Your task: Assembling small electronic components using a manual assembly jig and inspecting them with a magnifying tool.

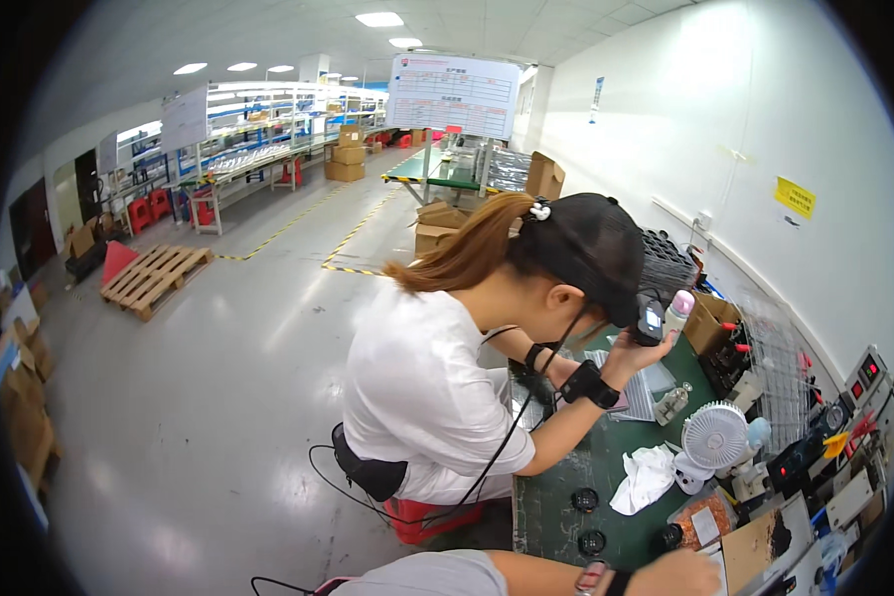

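Note:
At the lower edge, my left hand (673, 574) reaches in from under a grey sleeve, with a watch (590, 578) and a black band at the wrist. The frame cuts off its lower part, and its fingers do not show well enough to tell what, if anything, they hold. Closest to it are an open cardboard box (748, 552) with small black pieces and a clear bag of orange parts (702, 519). Black round parts (591, 542) lie on the green tabletop (556, 517) beyond my wrist. My right hand is out of the frame.
A co-worker (427, 368) in a white shirt and black cap sits close by, raising a black device (650, 320). A white fan (714, 437), a white cloth (646, 479), a small glass bottle (672, 403) and wire racks (777, 368) crowd the bench. A wooden pallet (157, 278) lies on the floor.

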`<action>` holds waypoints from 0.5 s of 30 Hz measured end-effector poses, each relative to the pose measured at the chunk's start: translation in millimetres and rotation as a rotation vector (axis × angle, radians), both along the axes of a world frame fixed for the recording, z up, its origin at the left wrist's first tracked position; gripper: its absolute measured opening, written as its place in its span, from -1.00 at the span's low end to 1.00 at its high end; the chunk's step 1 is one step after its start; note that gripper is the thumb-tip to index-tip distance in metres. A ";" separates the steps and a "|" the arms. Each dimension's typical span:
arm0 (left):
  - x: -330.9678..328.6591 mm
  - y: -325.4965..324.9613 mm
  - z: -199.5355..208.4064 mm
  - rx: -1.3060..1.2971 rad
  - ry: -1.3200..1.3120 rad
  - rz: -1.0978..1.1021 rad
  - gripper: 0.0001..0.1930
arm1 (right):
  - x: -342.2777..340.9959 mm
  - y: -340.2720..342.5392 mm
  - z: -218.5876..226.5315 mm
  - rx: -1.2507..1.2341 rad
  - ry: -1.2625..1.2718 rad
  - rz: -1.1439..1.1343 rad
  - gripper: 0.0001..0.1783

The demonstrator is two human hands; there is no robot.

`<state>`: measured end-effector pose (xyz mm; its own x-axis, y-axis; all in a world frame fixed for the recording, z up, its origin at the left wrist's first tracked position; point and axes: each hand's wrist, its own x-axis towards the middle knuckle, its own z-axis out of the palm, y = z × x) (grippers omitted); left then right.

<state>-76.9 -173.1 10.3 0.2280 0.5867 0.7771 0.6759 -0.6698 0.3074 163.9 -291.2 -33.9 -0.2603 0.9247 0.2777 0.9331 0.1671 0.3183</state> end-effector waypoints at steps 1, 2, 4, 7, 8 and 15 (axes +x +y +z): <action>11.5 4.8 4.4 0.113 -0.026 -0.062 -0.69 | -0.2 2.7 -4.5 0.017 -0.163 -0.047 -0.18; 21.2 8.0 7.9 0.137 -0.038 -0.126 -0.69 | 2.5 4.3 -8.9 0.104 -0.316 -0.042 -0.15; 39.6 16.1 20.5 0.166 -0.048 -0.237 -0.70 | -0.6 5.4 -6.4 0.092 -0.247 -0.072 -0.17; 55.3 27.9 42.4 0.131 0.014 -0.442 -0.73 | -6.0 1.3 0.5 0.060 -0.012 -0.070 -0.22; 62.0 38.0 49.8 0.089 0.026 -0.514 -0.76 | -5.8 0.5 -0.1 0.054 0.064 -0.080 -0.23; 97.5 150.0 54.8 -0.554 -0.482 -0.821 -0.73 | 6.9 1.4 -34.8 0.077 0.256 -0.035 -0.19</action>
<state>20.6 -23.1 65.1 0.4517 0.6904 0.5651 -0.1836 -0.5479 0.8162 170.7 -289.8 -68.7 -0.1412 0.9053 0.4006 0.9896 0.1181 0.0820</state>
